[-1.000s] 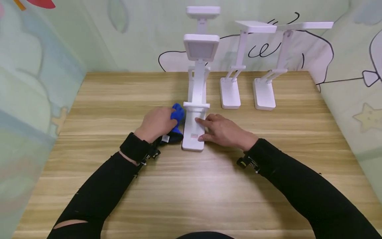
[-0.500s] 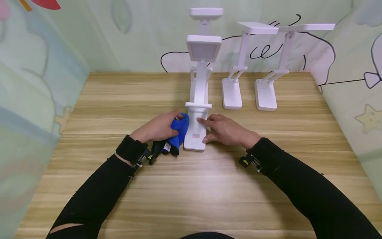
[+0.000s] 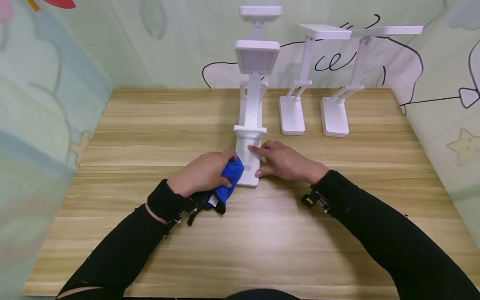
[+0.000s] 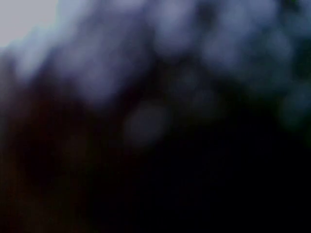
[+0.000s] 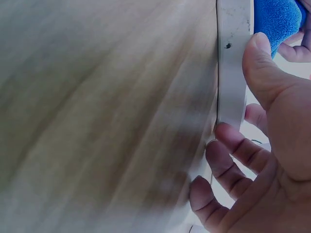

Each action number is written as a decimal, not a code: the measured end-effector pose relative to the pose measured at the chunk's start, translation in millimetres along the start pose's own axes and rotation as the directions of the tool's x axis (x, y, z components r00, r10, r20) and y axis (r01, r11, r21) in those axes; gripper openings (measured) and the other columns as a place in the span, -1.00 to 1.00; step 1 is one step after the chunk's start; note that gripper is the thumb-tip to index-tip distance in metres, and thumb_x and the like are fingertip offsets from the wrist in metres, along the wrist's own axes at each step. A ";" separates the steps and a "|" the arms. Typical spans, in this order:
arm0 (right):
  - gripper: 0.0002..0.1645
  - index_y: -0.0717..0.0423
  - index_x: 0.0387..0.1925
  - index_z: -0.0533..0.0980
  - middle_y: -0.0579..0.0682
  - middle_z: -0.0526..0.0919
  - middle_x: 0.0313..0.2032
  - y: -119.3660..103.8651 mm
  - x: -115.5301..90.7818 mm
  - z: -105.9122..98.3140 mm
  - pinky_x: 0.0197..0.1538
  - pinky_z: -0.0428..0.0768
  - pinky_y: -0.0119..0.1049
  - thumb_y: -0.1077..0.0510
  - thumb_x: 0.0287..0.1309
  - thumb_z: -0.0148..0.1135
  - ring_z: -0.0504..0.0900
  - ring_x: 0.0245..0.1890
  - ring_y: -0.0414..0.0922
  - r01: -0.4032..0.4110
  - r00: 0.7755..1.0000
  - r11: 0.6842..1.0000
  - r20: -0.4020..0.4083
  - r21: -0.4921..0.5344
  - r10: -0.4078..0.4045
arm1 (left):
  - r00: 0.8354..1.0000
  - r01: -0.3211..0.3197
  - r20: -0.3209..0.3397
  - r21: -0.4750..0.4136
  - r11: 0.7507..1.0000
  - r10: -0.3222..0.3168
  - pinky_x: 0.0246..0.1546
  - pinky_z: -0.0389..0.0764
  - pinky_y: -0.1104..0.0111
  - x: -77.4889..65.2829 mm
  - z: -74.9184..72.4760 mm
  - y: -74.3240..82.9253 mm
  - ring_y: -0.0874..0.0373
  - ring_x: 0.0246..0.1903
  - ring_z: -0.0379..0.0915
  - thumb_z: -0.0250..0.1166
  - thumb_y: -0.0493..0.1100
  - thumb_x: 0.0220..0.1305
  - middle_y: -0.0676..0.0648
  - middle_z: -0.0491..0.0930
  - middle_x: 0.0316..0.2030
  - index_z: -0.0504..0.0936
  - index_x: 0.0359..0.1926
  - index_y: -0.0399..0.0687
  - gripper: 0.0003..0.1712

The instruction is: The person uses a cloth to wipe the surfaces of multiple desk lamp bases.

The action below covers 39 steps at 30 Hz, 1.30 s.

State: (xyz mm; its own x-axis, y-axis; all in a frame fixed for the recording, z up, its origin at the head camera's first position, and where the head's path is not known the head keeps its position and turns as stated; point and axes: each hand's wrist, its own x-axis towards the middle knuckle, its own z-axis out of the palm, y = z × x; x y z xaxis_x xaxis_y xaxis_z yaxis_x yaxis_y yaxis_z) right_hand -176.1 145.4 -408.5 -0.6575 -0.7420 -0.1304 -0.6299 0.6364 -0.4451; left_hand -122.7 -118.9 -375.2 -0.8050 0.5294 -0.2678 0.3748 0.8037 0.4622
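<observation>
A white desk lamp (image 3: 252,108) stands nearest me, its flat base (image 3: 243,154) lengthwise towards me and its head (image 3: 257,58) raised at the back. My left hand (image 3: 202,171) grips a blue cloth (image 3: 232,171) with a dark edge and a small white label, and the cloth overlaps the base's left front side. From the other side my right hand (image 3: 288,162) rests on the base, index finger on top and thumb at the edge. In the right wrist view, dark specks (image 5: 228,46) mark the base's side (image 5: 233,73). Only dark blur fills the left wrist view.
Another white lamp (image 3: 260,13) stands directly behind the first, mostly hidden by it. Two more white lamps, one (image 3: 292,114) and a second (image 3: 335,116), stand to the right near the wall. The wooden tabletop (image 3: 262,250) meets printed fabric walls (image 3: 168,50).
My left hand and the blue cloth have come down along the base's left side towards me, and the cloth now laps onto its front part. The right hand stays in place on the base.
</observation>
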 end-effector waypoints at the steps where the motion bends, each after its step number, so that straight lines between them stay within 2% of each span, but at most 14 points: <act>1: 0.02 0.07 0.61 0.26 0.25 0.54 0.21 0.8 -0.1 0.1 0.23 0.53 0.04 -0.19 0.28 0.44 0.52 0.12 0.09 0.003 1.000 1.000 -0.003 0.007 -0.003 | 1.000 -0.013 -0.012 0.027 1.000 0.014 0.14 0.70 0.06 0.9 1.4 2.6 -0.11 0.11 0.67 0.61 -0.06 0.20 -0.26 0.67 0.16 0.39 0.35 -0.18 -0.18; 5: 0.02 0.07 0.61 0.26 0.24 0.53 0.21 2.3 -0.9 -0.7 0.24 0.51 0.03 -0.18 0.27 0.45 0.50 0.13 0.08 0.006 1.000 0.999 -0.003 0.032 -0.006 | 0.996 -0.069 -0.046 0.111 0.991 0.075 0.00 0.76 0.10 2.1 5.1 8.4 -0.10 -0.02 0.73 0.65 -0.01 0.15 -0.28 0.71 0.05 0.36 0.30 -0.25 -0.13; 9: 0.01 0.07 0.59 0.29 0.22 0.53 0.19 1.7 -2.1 -3.2 0.18 0.51 -0.02 -0.17 0.26 0.47 0.49 0.10 0.05 0.012 1.000 0.999 -0.004 0.049 -0.011 | 0.993 -0.107 -0.029 0.147 0.983 0.112 -0.04 0.76 0.13 3.1 3.4 6.1 -0.06 -0.11 0.74 0.62 0.01 0.19 -0.22 0.74 -0.03 0.44 0.25 -0.20 -0.24; 12: 0.00 0.06 0.59 0.30 0.20 0.52 0.19 2.0 -3.3 -4.7 0.16 0.50 -0.05 -0.17 0.25 0.48 0.48 0.09 0.04 0.006 1.000 0.998 0.005 0.061 -0.006 | 0.989 -0.145 -0.003 0.131 0.981 0.146 -0.03 0.76 0.16 5.2 0.5 -1.8 -0.02 -0.11 0.75 0.57 0.00 0.26 -0.18 0.76 -0.03 0.52 0.19 -0.12 -0.40; 15: 0.00 0.04 0.59 0.30 0.19 0.51 0.20 2.8 -4.2 -5.6 0.18 0.49 -0.05 -0.16 0.26 0.48 0.48 0.10 0.05 -0.006 1.000 0.998 0.016 0.067 0.005 | 0.988 -0.150 -0.017 0.081 0.985 0.151 -0.01 0.75 0.18 7.6 -0.3 -10.8 0.03 -0.09 0.74 0.52 -0.04 0.33 -0.15 0.77 -0.01 0.58 0.14 -0.05 -0.54; 18: -0.01 0.04 0.59 0.30 0.20 0.51 0.20 2.8 -3.2 -6.1 0.19 0.50 -0.02 -0.16 0.26 0.48 0.48 0.11 0.05 0.003 1.000 0.998 0.019 0.059 -0.004 | 0.989 -0.103 -0.101 0.042 0.994 0.107 0.03 0.74 0.13 10.7 0.7 -16.2 0.01 -0.05 0.73 0.47 -0.10 0.38 -0.15 0.76 0.01 0.62 0.15 -0.07 -0.61; 21: -0.01 0.05 0.58 0.31 0.19 0.52 0.19 1.7 -1.6 -6.0 0.20 0.50 -0.02 -0.17 0.26 0.48 0.48 0.11 0.06 0.010 1.000 0.999 0.021 0.048 -0.011 | 0.975 -0.050 -0.215 0.057 0.997 0.061 0.06 0.74 0.07 15.9 3.6 -17.3 -0.06 0.00 0.74 0.41 -0.11 0.43 -0.20 0.75 0.06 0.63 0.23 -0.15 -0.57; 24: -0.01 0.04 0.59 0.31 0.20 0.53 0.19 1.6 -0.6 -6.1 0.20 0.51 -0.02 -0.17 0.26 0.48 0.49 0.11 0.06 0.008 1.000 0.999 0.024 0.044 -0.010 | 0.961 -0.052 -0.263 0.114 0.992 0.081 0.10 0.73 0.09 20.7 5.2 -15.5 -0.07 0.06 0.73 0.38 -0.13 0.46 -0.22 0.74 0.11 0.63 0.30 -0.20 -0.53; 27: -0.01 0.03 0.59 0.30 0.19 0.52 0.20 1.8 0.3 -5.6 0.21 0.52 -0.01 -0.17 0.27 0.47 0.50 0.11 0.05 -0.001 1.000 0.999 0.029 0.038 0.000 | 0.963 -0.111 -0.222 0.182 0.977 0.151 0.09 0.72 0.14 18.1 4.5 -11.5 -0.04 0.06 0.73 0.37 -0.24 0.43 -0.17 0.76 0.11 0.67 0.29 -0.18 -0.56; 30: -0.01 0.02 0.60 0.29 0.20 0.52 0.21 3.0 0.4 -5.1 0.23 0.53 0.01 -0.18 0.27 0.46 0.51 0.13 0.07 -0.006 0.999 1.000 0.033 0.024 0.005 | 0.969 -0.182 -0.130 0.201 0.963 0.210 0.07 0.71 0.17 8.6 2.5 -6.6 -0.02 0.04 0.71 0.35 -0.36 0.36 -0.12 0.76 0.11 0.71 0.27 -0.10 -0.53; 32: -0.01 0.01 0.61 0.28 0.21 0.52 0.22 3.2 0.2 -5.1 0.25 0.52 0.03 -0.18 0.28 0.46 0.51 0.15 0.08 -0.008 0.999 1.000 0.036 0.022 0.007 | 0.972 -0.216 -0.054 0.176 0.961 0.228 0.09 0.70 0.17 -0.1 0.2 -3.4 -0.01 0.07 0.69 0.34 -0.39 0.34 -0.10 0.75 0.16 0.74 0.25 -0.03 -0.51; 35: -0.01 0.01 0.61 0.28 0.22 0.52 0.23 3.2 -0.1 -5.1 0.28 0.51 0.04 -0.18 0.28 0.46 0.50 0.17 0.10 -0.004 0.999 1.000 0.036 0.030 0.003 | 0.964 -0.266 0.055 0.103 0.959 0.261 0.16 0.68 0.18 -10.5 -6.1 -1.7 0.03 0.13 0.68 0.36 -0.35 0.37 -0.04 0.74 0.18 0.77 0.21 0.03 -0.57; 37: -0.01 0.01 0.61 0.28 0.22 0.53 0.22 3.6 0.2 -4.9 0.28 0.51 0.05 -0.18 0.28 0.45 0.51 0.17 0.10 0.002 0.999 0.999 0.036 0.035 -0.003 | 0.964 -0.261 0.073 0.060 0.963 0.256 0.14 0.69 0.20 -12.8 -11.7 -3.3 0.09 0.10 0.69 0.37 -0.31 0.39 -0.02 0.74 0.16 0.79 0.18 0.05 -0.60; 39: 0.00 0.01 0.61 0.27 0.22 0.53 0.22 3.7 1.0 -4.9 0.27 0.51 0.05 -0.18 0.28 0.45 0.50 0.16 0.10 0.008 0.999 0.999 0.035 0.038 -0.010 | 0.971 -0.241 0.021 0.047 0.969 0.240 0.06 0.72 0.24 -9.7 -16.7 -6.2 0.15 0.00 0.71 0.35 -0.30 0.42 -0.01 0.77 0.11 0.79 0.18 0.02 -0.63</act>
State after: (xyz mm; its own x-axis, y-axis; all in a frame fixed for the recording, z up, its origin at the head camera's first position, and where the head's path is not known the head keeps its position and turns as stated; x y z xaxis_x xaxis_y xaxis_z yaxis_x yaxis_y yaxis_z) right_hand -181.1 148.1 -406.0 -0.6367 -0.7550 -0.1570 -0.6194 0.6220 -0.4791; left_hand -124.9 -133.5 -361.4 -0.6818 0.7123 -0.1667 0.5788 0.6646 0.4725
